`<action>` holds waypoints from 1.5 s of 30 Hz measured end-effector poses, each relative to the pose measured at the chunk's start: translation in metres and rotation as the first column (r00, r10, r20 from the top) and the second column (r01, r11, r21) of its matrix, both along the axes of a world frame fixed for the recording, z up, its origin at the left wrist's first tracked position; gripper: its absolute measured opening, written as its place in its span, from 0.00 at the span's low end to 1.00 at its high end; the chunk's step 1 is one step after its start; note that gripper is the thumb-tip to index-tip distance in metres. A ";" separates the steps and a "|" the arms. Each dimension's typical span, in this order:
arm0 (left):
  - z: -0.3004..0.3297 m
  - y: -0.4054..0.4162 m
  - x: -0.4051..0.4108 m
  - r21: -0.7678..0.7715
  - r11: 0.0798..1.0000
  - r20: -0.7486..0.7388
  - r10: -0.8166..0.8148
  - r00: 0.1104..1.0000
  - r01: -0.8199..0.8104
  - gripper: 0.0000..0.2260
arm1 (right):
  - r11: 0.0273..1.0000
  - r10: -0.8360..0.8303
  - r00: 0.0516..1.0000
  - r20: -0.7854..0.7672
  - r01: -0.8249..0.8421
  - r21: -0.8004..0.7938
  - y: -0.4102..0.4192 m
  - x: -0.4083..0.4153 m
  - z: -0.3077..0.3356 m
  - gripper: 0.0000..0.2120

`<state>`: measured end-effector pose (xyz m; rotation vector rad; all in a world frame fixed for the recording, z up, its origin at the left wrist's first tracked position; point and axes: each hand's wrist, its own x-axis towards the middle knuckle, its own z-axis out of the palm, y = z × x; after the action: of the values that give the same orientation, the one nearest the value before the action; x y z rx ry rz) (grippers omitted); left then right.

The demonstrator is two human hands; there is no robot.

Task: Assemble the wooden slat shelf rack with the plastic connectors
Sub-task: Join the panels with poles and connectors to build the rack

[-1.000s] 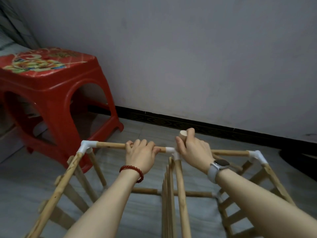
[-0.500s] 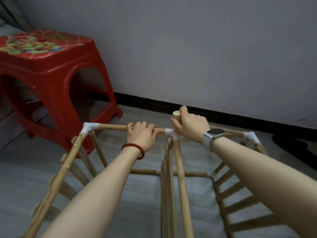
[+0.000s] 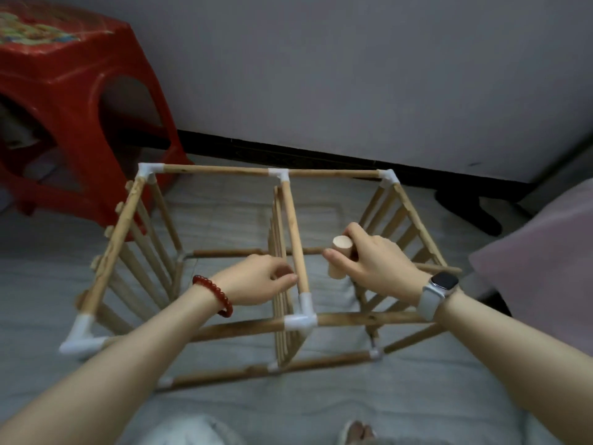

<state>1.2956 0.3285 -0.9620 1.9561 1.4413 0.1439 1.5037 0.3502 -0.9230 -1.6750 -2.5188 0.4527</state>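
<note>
The rack [image 3: 256,261] stands on the floor [image 3: 224,409] by the wall, its long axis running left to right; it looks light but loose at the plastic connectors [image 3: 300,319], so best held by the rails. The left hand [image 3: 256,281] pinches the middle top rail [image 3: 295,232], which points toward the wall, while the right hand [image 3: 375,258] has its grip closed around a short wooden peg [image 3: 340,256] held upright beside it

Wooden rack [image 3: 288,220] upright on the floor, box frame of round rods, white plastic connectors [image 3: 300,321] at corners and midpoints, slatted end and middle panels, short wooden dowel [image 3: 340,255] held above.
</note>
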 end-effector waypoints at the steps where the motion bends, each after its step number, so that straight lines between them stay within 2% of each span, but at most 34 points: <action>1: 0.002 -0.012 0.000 -0.005 0.999 -0.014 -0.042 0.999 0.042 0.15 | 1.000 -0.013 1.000 -0.004 0.013 -0.005 -0.011 0.005 -0.001 0.18; 5: -0.001 -0.057 0.001 0.103 0.988 -0.140 -0.102 0.985 0.117 0.13 | 0.999 -0.045 0.997 -0.056 0.043 -0.026 -0.046 0.013 -0.006 0.19; 8: -0.017 -0.084 0.004 0.340 0.938 -0.258 0.018 0.966 0.074 0.11 | 0.994 -0.071 0.983 -0.168 0.056 -0.090 -0.065 0.015 -0.017 0.17; 10: -0.022 -0.089 0.007 0.421 0.906 -0.248 0.080 0.965 0.033 0.12 | 0.992 -0.099 0.967 -0.235 0.078 -0.097 -0.072 0.015 -0.024 0.16; 14: -0.029 -0.079 0.018 0.480 0.877 -0.238 0.119 0.964 0.010 0.13 | 0.988 -0.111 0.960 -0.257 0.135 0.074 -0.073 0.017 -0.035 0.16; 17: -0.034 -0.065 0.032 0.489 0.872 -0.226 0.146 0.963 -0.017 0.14 | 0.981 -0.118 0.953 -0.278 0.155 0.116 -0.066 0.018 -0.037 0.14; 22: -0.033 -0.040 0.049 0.485 0.874 -0.235 0.170 0.957 -0.036 0.14 | 0.953 -0.280 0.891 -0.358 0.304 0.011 -0.040 0.022 -0.032 0.13; 26: -0.037 -0.032 0.054 0.523 0.852 -0.225 0.180 0.957 -0.037 0.13 | 0.953 -0.127 0.975 -0.184 0.172 0.249 -0.028 0.013 -0.016 0.15; 27: -0.038 -0.031 0.054 0.535 0.844 -0.220 0.185 0.958 -0.040 0.13 | 0.936 -0.080 0.977 -0.196 0.141 0.321 -0.023 0.009 -0.005 0.14; 29: -0.040 -0.030 0.053 0.540 0.841 -0.212 0.178 0.961 -0.037 0.12 | 0.879 -0.011 0.947 -0.320 0.162 0.449 -0.016 0.003 0.022 0.12; 31: -0.041 -0.030 0.054 0.542 0.840 -0.203 0.175 0.963 -0.039 0.12 | 0.802 0.033 0.879 -0.476 0.261 0.538 -0.012 0.000 0.025 0.10; 32: -0.042 -0.030 0.054 0.537 0.843 -0.203 0.177 0.963 -0.041 0.12 | 0.804 0.028 0.878 -0.477 0.263 0.533 -0.015 -0.001 0.013 0.10; 35: -0.041 -0.029 0.056 0.507 0.859 -0.190 0.187 0.964 -0.067 0.12 | 0.890 -0.026 0.968 -0.249 0.136 0.435 -0.039 -0.005 -0.047 0.14; 36: -0.041 -0.028 0.056 0.506 0.860 -0.191 0.190 0.963 -0.069 0.12 | 0.893 -0.008 0.984 -0.180 0.088 0.442 -0.035 -0.003 -0.056 0.16; 38: -0.040 -0.029 0.055 0.506 0.860 -0.185 0.191 0.964 -0.073 0.13 | 0.915 0.014 0.993 -0.120 0.036 0.403 -0.018 -0.002 -0.038 0.14; 40: -0.040 -0.031 0.054 0.500 0.864 -0.183 0.177 0.967 -0.063 0.13 | 0.918 -0.020 0.944 -0.329 0.148 0.369 -0.005 -0.003 -0.002 0.10; 42: -0.041 -0.031 0.053 0.517 0.854 -0.192 0.183 0.964 -0.059 0.14 | 0.860 -0.016 0.778 -0.629 0.331 0.388 0.002 -0.004 0.017 0.08; 43: -0.041 -0.031 0.053 0.520 0.852 -0.194 0.185 0.963 -0.059 0.14 | 0.855 -0.023 0.752 -0.659 0.356 0.376 -0.002 -0.005 0.012 0.08; 44: -0.040 -0.031 0.053 0.518 0.853 -0.193 0.187 0.963 -0.062 0.13 | 0.876 -0.043 0.817 -0.575 0.307 0.371 -0.011 -0.007 -0.002 0.09; 45: -0.039 -0.030 0.054 0.517 0.853 -0.187 0.190 0.964 -0.068 0.13 | 0.910 -0.054 0.904 -0.424 0.219 0.352 -0.022 -0.007 -0.021 0.09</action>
<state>1.3495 0.2982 -1.0014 2.3546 1.8330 0.4058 1.4966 0.3280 -0.9436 -1.4191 -2.0082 0.2279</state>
